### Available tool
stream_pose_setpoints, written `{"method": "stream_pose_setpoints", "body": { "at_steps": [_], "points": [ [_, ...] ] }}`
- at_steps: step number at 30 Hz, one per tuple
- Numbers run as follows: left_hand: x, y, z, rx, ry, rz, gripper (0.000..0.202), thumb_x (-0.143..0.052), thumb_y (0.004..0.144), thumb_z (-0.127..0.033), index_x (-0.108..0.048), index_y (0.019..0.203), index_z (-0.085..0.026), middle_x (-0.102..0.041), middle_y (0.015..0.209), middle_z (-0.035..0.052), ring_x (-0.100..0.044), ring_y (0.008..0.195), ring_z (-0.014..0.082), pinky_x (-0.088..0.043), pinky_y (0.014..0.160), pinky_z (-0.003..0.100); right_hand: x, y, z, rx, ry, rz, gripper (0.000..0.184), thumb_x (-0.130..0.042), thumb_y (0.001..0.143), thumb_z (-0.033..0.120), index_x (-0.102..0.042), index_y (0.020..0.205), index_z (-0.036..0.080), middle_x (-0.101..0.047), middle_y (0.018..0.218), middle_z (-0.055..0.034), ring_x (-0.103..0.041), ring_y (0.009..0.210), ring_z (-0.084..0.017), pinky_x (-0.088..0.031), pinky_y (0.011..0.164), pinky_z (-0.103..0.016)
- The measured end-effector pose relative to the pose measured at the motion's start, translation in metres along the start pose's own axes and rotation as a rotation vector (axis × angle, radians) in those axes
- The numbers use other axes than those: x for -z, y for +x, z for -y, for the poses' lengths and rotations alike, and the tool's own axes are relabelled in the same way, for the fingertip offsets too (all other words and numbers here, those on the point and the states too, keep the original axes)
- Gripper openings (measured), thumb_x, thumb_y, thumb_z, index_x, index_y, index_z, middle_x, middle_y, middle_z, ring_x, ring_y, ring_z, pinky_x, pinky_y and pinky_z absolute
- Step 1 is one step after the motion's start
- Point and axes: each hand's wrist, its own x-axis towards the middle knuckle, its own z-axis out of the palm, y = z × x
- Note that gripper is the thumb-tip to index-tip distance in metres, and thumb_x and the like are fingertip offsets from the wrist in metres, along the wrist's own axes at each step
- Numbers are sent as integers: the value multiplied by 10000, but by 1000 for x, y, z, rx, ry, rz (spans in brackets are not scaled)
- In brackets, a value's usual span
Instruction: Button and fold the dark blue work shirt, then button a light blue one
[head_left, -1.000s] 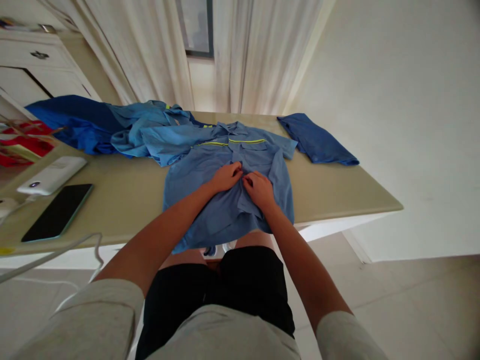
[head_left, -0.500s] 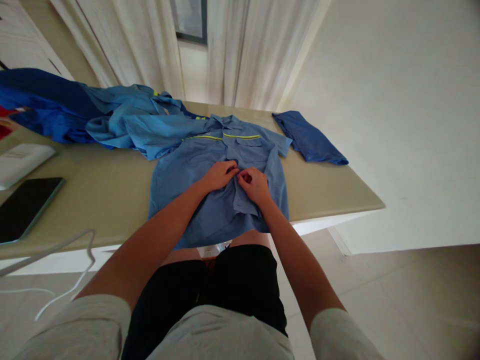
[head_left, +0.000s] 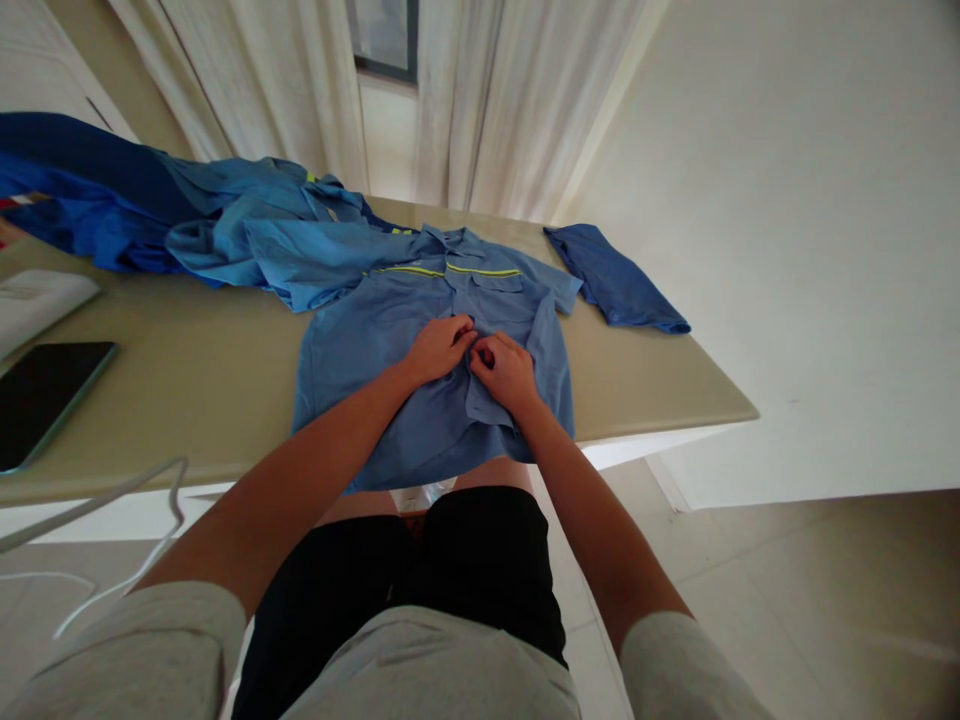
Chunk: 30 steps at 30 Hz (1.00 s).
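A blue short-sleeved shirt (head_left: 360,340) with yellow piping across the chest lies front up, its collar away from me and its hem hanging over the table's near edge. At the middle of its front opening, my left hand (head_left: 441,348) pinches the cloth of the placket. Close beside it, my right hand (head_left: 504,368) has its fingers curled and pinched on the other side of the placket. The fingertips nearly meet; any button between them is too small to make out. Below my hands the lower front edges hang loose.
Several crumpled blue garments (head_left: 225,215) lie at the back left of the table (head_left: 217,380). A folded dark blue garment (head_left: 615,275) rests at the right. At the left are a phone (head_left: 49,395), a white box (head_left: 41,305) and a white cable (head_left: 112,495).
Both hands stay at the same spot on the placket, with only slight finger movement. The whole view has shifted a little.
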Motion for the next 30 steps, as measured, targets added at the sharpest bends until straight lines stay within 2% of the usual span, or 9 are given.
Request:
{"method": "stream_pose_setpoints", "body": {
  "at_steps": [11,13,15,18,21,23,26,28,30],
  "points": [
    [6,1,-3,8,-148,-1,267,-546,932,-405,-689,955,-181,-746,888,51,-651,800,189,-511,808,326,-2,4,-13,-159,244,-16,180,-632,901,373,-658,871,198,-608,746,1,-546,696,-160,-441,703,-279],
    [5,4,1,6,-203,22,305,-503,954,-409,-694,973,-171,-751,889,57,-664,807,194,-525,820,332,-3,4,-14,-187,266,-50,178,-648,879,372,-644,921,199,-614,766,0,-555,700,-163,-454,704,-280],
    [4,5,6,18,-248,47,365,-410,995,-379,-692,1084,-164,-764,929,70,-689,852,202,-538,864,349,-3,4,-15,-199,308,-93,189,-631,879,352,-630,991,200,-632,804,-4,-568,705,-164,-470,710,-281],
    [3,0,11,-34,-106,76,399,-420,991,-346,-657,1263,-175,-762,1129,112,-690,1060,246,-508,1003,420,-2,4,-15,-247,371,-192,182,-543,924,319,-612,1048,205,-664,872,-21,-607,753,-171,-495,736,-284],
    [3,-10,13,-179,208,153,384,-538,937,-360,-693,1254,-211,-678,1350,145,-599,1268,318,-413,1124,515,3,5,-14,-322,392,-232,219,-493,985,372,-606,1062,201,-685,902,-43,-640,807,-183,-515,757,-291],
    [6,-16,13,-269,313,210,375,-556,934,-387,-717,1229,-221,-627,1425,151,-539,1349,341,-374,1159,539,11,1,-12,-276,371,-121,286,-522,998,451,-619,1073,193,-697,909,-53,-656,816,-190,-525,774,-301],
    [17,-22,13,-372,348,270,352,-525,964,-350,-724,1228,-228,-606,1458,132,-504,1395,314,-368,1181,506,31,-19,-4,-47,229,151,473,-683,905,573,-656,1170,182,-718,1082,-102,-676,1001,-239,-519,936,-370],
    [27,-32,9,-363,377,266,374,-452,994,-264,-713,1259,-239,-599,1475,110,-515,1388,285,-374,1183,484,44,-41,3,58,108,273,684,-775,806,644,-646,1304,193,-669,1301,-147,-623,1208,-305,-462,1071,-449],
    [35,-54,2,-273,418,200,421,-401,1019,-253,-672,1342,-251,-560,1526,95,-503,1400,280,-371,1189,487,54,-67,9,76,30,318,826,-785,775,689,-597,1425,216,-562,1485,-166,-531,1359,-353,-400,1151,-507]
  ]
}}
